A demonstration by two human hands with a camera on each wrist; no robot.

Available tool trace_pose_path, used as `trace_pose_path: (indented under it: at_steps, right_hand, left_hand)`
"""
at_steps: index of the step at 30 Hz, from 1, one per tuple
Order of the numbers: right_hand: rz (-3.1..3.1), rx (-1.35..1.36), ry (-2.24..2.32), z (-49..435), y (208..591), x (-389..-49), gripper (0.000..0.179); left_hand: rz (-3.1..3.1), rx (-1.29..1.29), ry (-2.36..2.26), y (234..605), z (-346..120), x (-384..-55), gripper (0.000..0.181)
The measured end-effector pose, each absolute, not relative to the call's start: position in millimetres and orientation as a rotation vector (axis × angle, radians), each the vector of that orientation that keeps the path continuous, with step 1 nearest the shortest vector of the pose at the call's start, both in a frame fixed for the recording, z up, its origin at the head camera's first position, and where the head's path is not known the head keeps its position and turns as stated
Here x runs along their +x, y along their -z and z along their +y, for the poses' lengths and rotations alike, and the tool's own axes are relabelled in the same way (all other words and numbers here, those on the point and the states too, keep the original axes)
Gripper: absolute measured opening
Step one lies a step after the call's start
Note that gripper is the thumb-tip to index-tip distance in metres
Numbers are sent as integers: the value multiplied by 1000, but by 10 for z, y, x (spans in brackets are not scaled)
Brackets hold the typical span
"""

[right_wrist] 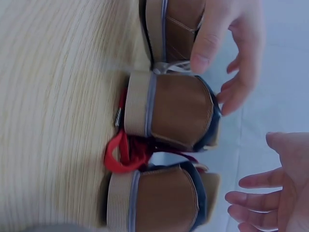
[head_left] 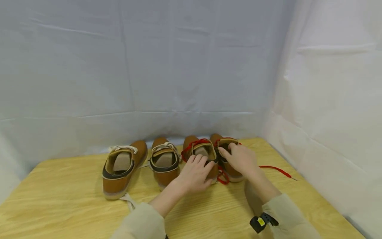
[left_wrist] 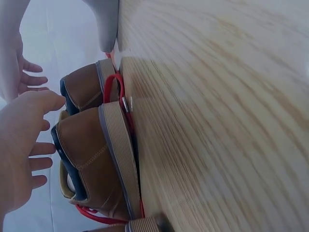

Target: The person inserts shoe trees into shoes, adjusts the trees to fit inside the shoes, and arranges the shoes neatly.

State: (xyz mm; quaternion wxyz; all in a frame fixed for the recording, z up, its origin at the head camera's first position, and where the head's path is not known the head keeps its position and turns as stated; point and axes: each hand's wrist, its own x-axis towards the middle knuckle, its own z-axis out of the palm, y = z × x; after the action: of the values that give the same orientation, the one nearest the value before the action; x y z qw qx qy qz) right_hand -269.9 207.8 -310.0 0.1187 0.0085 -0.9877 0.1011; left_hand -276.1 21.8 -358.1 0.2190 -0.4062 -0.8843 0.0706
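Two brown shoes with red laces stand side by side. My left hand (head_left: 195,174) is over the opening of the left one (head_left: 191,142), fingers loosely spread near its dark collar. In the left wrist view, the fingers (left_wrist: 42,164) of that hand are apart, with nothing between them. My right hand (head_left: 238,157) hovers at the opening of the right red-laced shoe (head_left: 231,172), its thumb and fingers spread. The right wrist view shows this hand (right_wrist: 289,188) beside the collar, holding nothing. A red lace loop (right_wrist: 123,152) hangs between the two heels.
To the left stand two brown shoes with white laces, one angled (head_left: 114,184) and one straighter (head_left: 164,174). A loose red lace end (head_left: 277,169) lies on the wooden table (head_left: 68,199) at right. A grey rounded shape (head_left: 253,197) lies under my right forearm. White sheeting (head_left: 191,66) encloses the table.
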Motion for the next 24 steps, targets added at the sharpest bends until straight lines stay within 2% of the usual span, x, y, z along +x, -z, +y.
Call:
trace_pose_path:
  at_steps: [9, 18, 24]
  right_hand:
    - [-2916, 30, -306, 2364, 3093, -2553, 57]
    - [-2979, 9, -227, 2610, 3178, -2388, 68]
    - [-3001, 23, -152, 2734, 3270, -2287, 72]
  left_hand:
    - [-2373, -1170, -159, 3582, 389, -2780, 47]
    - [-2354, -1150, -188, 3601, 557, -2808, 36]
    - [-2397, -1149, -182, 3595, 643, -2817, 43]
